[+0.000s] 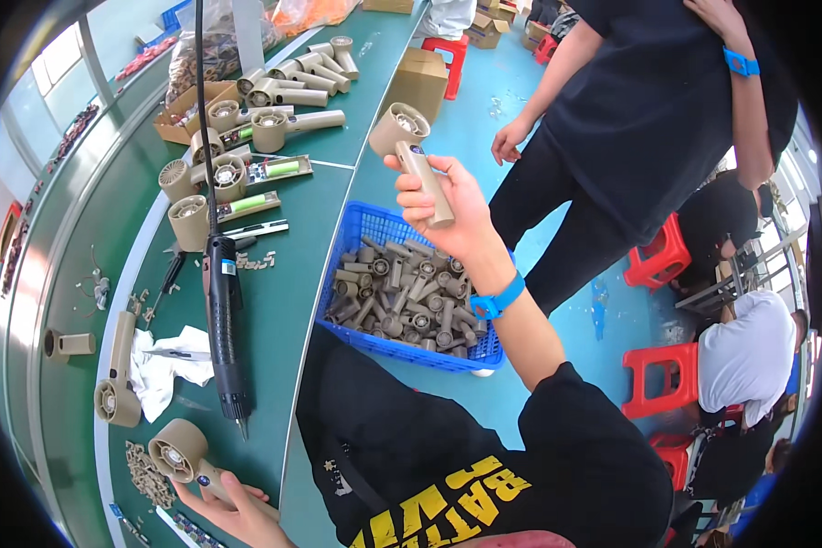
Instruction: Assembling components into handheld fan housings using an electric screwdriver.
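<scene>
My right hand is raised beyond the bench edge, its fingers wrapped round the handle of a beige handheld fan with a round head pointing up. At the lower left, my left hand grips the handle of a second beige handheld fan, low over the green bench. Beneath my right hand, a blue basket on the floor is heaped with similar fans. A black electric screwdriver hangs on its cord over the bench, between the hands.
Several fans lie along the far bench, some with green batteries exposed. A white cloth and small beige parts lie at the left. A person in black stands close ahead on the right; red stools stand behind.
</scene>
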The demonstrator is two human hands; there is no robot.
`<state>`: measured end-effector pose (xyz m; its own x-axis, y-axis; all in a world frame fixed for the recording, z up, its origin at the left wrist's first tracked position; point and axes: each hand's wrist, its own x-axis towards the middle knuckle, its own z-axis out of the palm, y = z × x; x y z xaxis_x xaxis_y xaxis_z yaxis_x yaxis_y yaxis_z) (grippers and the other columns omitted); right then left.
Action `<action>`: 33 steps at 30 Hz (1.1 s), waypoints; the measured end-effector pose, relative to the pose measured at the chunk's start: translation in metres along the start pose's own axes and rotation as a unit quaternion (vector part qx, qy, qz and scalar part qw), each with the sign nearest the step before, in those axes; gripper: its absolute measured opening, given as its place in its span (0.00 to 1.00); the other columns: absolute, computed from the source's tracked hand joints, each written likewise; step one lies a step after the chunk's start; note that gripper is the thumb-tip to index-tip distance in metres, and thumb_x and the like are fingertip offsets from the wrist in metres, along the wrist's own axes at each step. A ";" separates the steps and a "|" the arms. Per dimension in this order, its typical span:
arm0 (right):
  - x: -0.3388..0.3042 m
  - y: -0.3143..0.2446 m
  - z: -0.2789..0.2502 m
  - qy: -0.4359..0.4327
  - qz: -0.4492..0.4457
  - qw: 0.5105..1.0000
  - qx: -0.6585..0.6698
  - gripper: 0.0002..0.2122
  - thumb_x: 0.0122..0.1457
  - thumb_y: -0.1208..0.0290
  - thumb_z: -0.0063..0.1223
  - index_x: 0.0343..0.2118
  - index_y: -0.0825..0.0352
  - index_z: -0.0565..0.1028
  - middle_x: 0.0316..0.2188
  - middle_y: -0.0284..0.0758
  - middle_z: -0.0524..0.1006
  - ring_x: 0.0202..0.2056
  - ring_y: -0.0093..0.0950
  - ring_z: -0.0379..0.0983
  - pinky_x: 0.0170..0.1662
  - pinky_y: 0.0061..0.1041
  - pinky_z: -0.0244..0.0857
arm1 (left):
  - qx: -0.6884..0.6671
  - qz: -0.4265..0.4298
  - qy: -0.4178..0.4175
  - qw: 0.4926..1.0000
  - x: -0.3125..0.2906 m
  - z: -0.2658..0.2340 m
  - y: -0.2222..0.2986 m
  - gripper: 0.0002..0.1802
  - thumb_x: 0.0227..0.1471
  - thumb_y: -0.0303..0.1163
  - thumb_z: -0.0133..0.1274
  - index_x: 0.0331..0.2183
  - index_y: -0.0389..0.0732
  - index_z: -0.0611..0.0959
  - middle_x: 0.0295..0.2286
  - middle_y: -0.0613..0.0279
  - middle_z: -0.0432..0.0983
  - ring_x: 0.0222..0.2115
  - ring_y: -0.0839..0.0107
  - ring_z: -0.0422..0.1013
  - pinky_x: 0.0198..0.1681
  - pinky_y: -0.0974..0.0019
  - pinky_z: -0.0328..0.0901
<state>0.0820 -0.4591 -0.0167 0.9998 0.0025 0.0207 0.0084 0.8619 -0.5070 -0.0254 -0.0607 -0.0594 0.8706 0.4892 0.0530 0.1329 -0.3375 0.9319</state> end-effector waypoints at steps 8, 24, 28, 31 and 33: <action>-0.001 -0.005 -0.002 0.023 0.025 0.994 0.102 0.22 0.62 0.66 0.35 0.55 0.77 0.58 0.28 0.32 0.65 0.21 0.19 0.59 0.23 0.18 0.58 | -0.071 0.002 -0.010 0.997 -0.003 -0.003 0.005 0.36 0.57 0.35 0.51 0.62 0.44 0.55 0.28 0.60 0.69 0.15 0.81 0.60 0.18 0.77 0.56; -0.017 -0.016 0.002 0.069 -0.072 0.988 -0.118 0.21 0.64 0.63 0.33 0.52 0.76 0.63 0.30 0.33 0.68 0.24 0.19 0.62 0.27 0.18 0.62 | -0.056 0.026 -0.015 0.998 -0.005 0.003 0.008 0.37 0.57 0.35 0.50 0.62 0.42 0.53 0.29 0.59 0.69 0.15 0.81 0.61 0.17 0.77 0.57; -0.024 -0.014 -0.007 0.073 -0.068 0.985 -0.143 0.20 0.62 0.61 0.34 0.50 0.73 0.66 0.28 0.32 0.70 0.23 0.21 0.64 0.26 0.20 0.62 | -0.058 0.026 -0.036 0.997 -0.004 -0.002 0.004 0.37 0.57 0.35 0.50 0.62 0.43 0.52 0.31 0.58 0.69 0.15 0.80 0.61 0.17 0.76 0.58; -0.024 0.006 -0.046 0.105 -0.059 0.976 -0.181 0.20 0.59 0.61 0.33 0.48 0.68 0.69 0.27 0.32 0.72 0.20 0.25 0.69 0.25 0.24 0.65 | -0.062 0.034 -0.033 0.997 0.001 -0.003 -0.009 0.37 0.57 0.33 0.49 0.63 0.43 0.52 0.33 0.57 0.69 0.15 0.79 0.60 0.17 0.76 0.57; -0.037 0.043 -0.079 0.150 -0.040 0.975 -0.159 0.18 0.59 0.59 0.35 0.44 0.65 0.71 0.26 0.32 0.74 0.20 0.24 0.71 0.23 0.24 0.67 | -0.091 0.033 -0.079 0.992 -0.001 -0.015 0.009 0.38 0.53 0.30 0.54 0.61 0.38 0.55 0.31 0.55 0.71 0.19 0.75 0.64 0.20 0.73 0.58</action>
<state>0.0468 -0.4626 -0.1076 0.9561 -0.2475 -0.1569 0.0445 0.6517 -0.7572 -0.0323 -0.0523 -0.0461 0.9396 0.3346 0.0728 -0.0024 -0.2062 0.9785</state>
